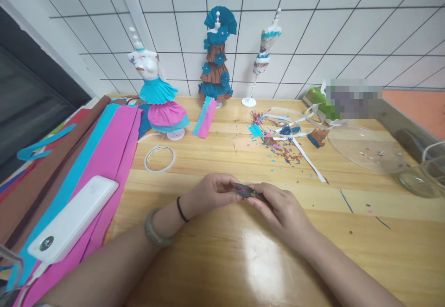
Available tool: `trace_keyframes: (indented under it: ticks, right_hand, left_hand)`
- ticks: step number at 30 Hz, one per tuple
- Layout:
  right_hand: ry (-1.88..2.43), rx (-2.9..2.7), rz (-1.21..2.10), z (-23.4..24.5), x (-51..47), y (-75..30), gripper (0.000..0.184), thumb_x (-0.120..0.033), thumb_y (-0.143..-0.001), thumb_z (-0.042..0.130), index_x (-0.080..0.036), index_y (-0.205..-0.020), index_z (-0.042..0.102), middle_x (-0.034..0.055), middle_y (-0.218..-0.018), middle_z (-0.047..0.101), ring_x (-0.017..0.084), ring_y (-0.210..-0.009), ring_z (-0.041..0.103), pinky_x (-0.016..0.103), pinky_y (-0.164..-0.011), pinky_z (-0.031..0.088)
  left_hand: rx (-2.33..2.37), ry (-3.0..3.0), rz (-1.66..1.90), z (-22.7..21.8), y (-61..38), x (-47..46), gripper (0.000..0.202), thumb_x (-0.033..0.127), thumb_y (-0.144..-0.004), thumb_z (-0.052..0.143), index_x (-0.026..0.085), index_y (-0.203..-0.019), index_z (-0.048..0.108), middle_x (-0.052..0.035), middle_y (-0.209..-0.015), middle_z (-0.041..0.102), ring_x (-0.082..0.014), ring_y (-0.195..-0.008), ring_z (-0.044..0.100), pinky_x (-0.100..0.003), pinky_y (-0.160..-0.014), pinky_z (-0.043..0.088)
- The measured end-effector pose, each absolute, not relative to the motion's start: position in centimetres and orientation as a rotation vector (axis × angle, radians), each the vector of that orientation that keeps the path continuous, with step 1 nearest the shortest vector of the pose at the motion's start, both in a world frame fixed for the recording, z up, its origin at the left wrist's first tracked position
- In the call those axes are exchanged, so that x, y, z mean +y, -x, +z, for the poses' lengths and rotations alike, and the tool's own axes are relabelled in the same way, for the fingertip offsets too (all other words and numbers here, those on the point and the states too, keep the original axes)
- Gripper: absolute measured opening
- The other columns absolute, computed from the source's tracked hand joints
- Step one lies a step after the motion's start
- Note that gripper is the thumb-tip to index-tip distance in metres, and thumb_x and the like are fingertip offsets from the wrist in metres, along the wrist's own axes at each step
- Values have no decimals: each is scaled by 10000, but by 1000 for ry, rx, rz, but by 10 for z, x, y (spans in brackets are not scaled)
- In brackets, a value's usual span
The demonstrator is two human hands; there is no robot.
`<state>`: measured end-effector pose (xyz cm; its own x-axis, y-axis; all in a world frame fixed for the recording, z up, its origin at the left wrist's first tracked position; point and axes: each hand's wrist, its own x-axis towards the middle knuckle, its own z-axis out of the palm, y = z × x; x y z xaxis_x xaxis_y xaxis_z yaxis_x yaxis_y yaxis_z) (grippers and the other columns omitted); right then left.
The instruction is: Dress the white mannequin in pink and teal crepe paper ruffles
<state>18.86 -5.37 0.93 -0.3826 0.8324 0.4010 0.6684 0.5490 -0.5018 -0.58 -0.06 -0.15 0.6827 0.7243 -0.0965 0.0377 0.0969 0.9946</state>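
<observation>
Both my hands meet low over the wooden table (222, 251), near its middle. My left hand (208, 193) pinches one end of a small dark grey-brown piece of crepe paper (245, 189). The other end is pinched by my right hand (281, 207), whose fingers are curled round it. A jade-green bangle and a black hair tie sit on my left wrist. The paper piece is partly hidden by my fingers.
Sheets of pink, blue and brown crepe paper (104, 154) lie at the left with a white power bank (74, 216) on top. A tape roll (159, 158) lies nearby. Three small mannequins (217, 61) in paper dresses stand at the wall. Paper scraps (285, 138), a clear plastic lid (365, 147).
</observation>
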Motion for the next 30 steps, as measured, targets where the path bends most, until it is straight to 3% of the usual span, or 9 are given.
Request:
trace_keyframes:
  ticks: [5,10,18,30]
  right_hand:
    - [1186,-2161,391,11,-54,-190,215,-296,-931,453,-168,-1036,591,90,-928,722,180,-822,693,284,-701,559]
    - [1185,-2155,454,12,-53,-190,222,-298,-930,452,-172,-1039,598,95,-941,718,181,-831,688,286,-705,552]
    - [1198,-2139,467,11,-51,-192,221,-300,-927,454,-174,-1034,600,89,-917,721,182,-819,688,279,-707,547]
    - [1207,-2156,544,11,-52,-196,212,-288,-929,451,-176,-1020,606,70,-911,715,161,-813,678,255,-714,524]
  left_hand:
    - [660,-1391,571,1,6,-1,232,302,-773,644,113,-901,687,-55,-793,661,-120,-688,553,-226,-619,413]
    - [625,-1378,585,3,6,-1,210,277,-773,647,112,-897,690,-73,-863,682,-154,-803,589,-263,-745,447]
    - [664,-1341,602,3,6,0,196,288,-764,656,103,-829,670,0,-654,571,-59,-540,417,-188,-505,330]
    - [659,-1341,595,6,4,0,184,271,-732,678,101,-801,665,-5,-685,593,-69,-578,451,-196,-534,338]
